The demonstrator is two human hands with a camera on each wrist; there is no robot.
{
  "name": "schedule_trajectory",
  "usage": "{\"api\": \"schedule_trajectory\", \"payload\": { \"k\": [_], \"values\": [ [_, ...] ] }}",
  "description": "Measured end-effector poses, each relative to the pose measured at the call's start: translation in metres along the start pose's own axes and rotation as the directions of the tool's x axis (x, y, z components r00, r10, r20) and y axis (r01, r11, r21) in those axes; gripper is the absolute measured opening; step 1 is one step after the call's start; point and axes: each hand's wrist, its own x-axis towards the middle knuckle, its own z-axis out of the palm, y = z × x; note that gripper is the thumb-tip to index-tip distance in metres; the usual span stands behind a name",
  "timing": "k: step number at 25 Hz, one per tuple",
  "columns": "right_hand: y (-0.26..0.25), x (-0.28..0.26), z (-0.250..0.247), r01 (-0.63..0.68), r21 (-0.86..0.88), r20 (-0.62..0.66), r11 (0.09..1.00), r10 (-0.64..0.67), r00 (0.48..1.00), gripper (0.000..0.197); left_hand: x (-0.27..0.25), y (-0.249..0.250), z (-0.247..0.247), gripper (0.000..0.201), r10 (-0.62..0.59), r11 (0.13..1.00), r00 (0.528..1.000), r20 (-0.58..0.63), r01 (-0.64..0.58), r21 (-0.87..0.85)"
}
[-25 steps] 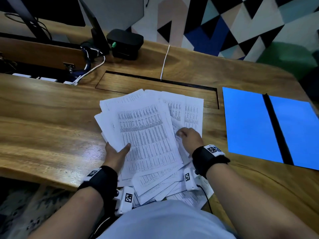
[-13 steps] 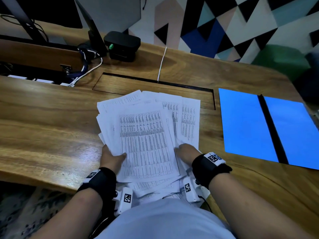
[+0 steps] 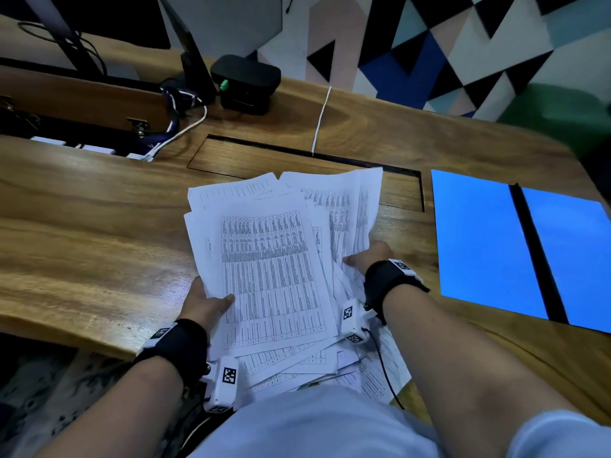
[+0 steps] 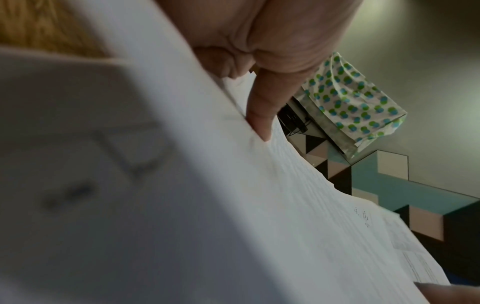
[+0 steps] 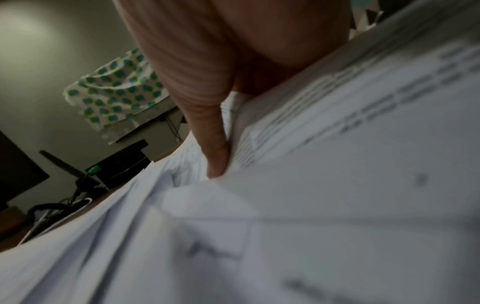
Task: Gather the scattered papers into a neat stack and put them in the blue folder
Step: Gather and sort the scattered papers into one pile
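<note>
Left hand (image 3: 205,302) and right hand (image 3: 367,257) pinch opposite edges of the fanned papers (image 3: 274,269) at desk (image 3: 82,246) front; light, floppy, slippery sheets, best gripped w/ both long sides; blue folder (image 3: 476,239) lies open at right.

An office, by the look of it — a broad wooden desk (image 3: 99,233) with a recessed cable hatch (image 3: 297,166), a tangle of cables (image 3: 175,127) and a small black box (image 3: 246,82) at its back edge. Printed tables fill the papers (image 3: 271,269), an open blue folder (image 3: 479,242) lies beside them, and a wall of coloured triangular panels (image 3: 446,51) stands behind.
</note>
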Motion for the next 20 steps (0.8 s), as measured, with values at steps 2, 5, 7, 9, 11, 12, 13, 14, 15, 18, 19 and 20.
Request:
{"api": "schedule_trajectory", "payload": {
  "k": [2,5,7,9,11,12,13,14,15,18,19,20],
  "values": [
    [0.004,0.007,-0.006,0.032,0.027,-0.053,0.999,-0.030,0.998,0.046,-0.001,0.001,0.001,0.046,0.009,1.000,1.000,0.001,-0.009,-0.003],
    [0.004,0.009,-0.031,0.079,0.128,-0.191,0.989,-0.054,0.980,0.030,-0.005,0.006,0.003,0.047,0.030,0.999,0.999,-0.019,-0.030,0.023],
    [-0.001,0.008,-0.059,0.154,0.124,-0.304,0.980,-0.110,0.946,0.027,-0.006,0.012,0.005,0.047,0.037,0.999,0.999,-0.017,-0.036,0.034],
    [-0.012,0.004,-0.090,0.234,0.075,-0.427,0.969,-0.181,0.886,0.028,-0.005,0.017,0.009,0.049,0.037,0.999,0.999,-0.012,-0.037,0.036],
    [-0.029,-0.002,-0.121,0.328,0.066,-0.517,0.942,-0.249,0.819,0.025,-0.003,0.021,0.014,0.051,0.037,0.998,0.999,-0.001,-0.036,0.043],
    [-0.038,-0.006,-0.134,0.383,0.092,-0.559,0.919,-0.270,0.784,0.025,-0.003,0.023,0.018,0.052,0.035,0.998,0.999,0.008,-0.035,0.042],
    [-0.047,-0.012,-0.148,0.443,0.134,-0.601,0.887,-0.282,0.747,0.025,-0.002,0.023,0.022,0.053,0.032,0.999,0.999,0.017,-0.033,0.038],
    [-0.056,-0.019,-0.159,0.508,0.185,-0.637,0.841,-0.291,0.714,0.024,-0.003,0.025,0.025,0.053,0.026,0.999,0.999,0.025,-0.027,0.036],
    [-0.065,-0.025,-0.170,0.573,0.239,-0.667,0.784,-0.297,0.684,0.020,-0.003,0.025,0.030,0.053,0.023,0.999,0.999,0.032,-0.024,0.025],
    [-0.081,-0.036,-0.178,0.668,0.371,-0.692,0.646,-0.287,0.662,0.019,-0.007,0.027,0.043,0.065,0.041,0.999,0.997,0.061,-0.042,0.003],
    [-0.082,-0.034,-0.170,0.645,0.391,-0.675,0.656,-0.272,0.685,0.019,-0.008,0.028,0.047,0.072,0.066,0.998,0.995,0.076,-0.065,-0.024],
    [-0.079,-0.031,-0.157,0.615,0.392,-0.657,0.684,-0.260,0.708,0.019,-0.009,0.028,0.050,0.077,0.091,0.995,0.992,0.088,-0.086,-0.053]
  ]
}}
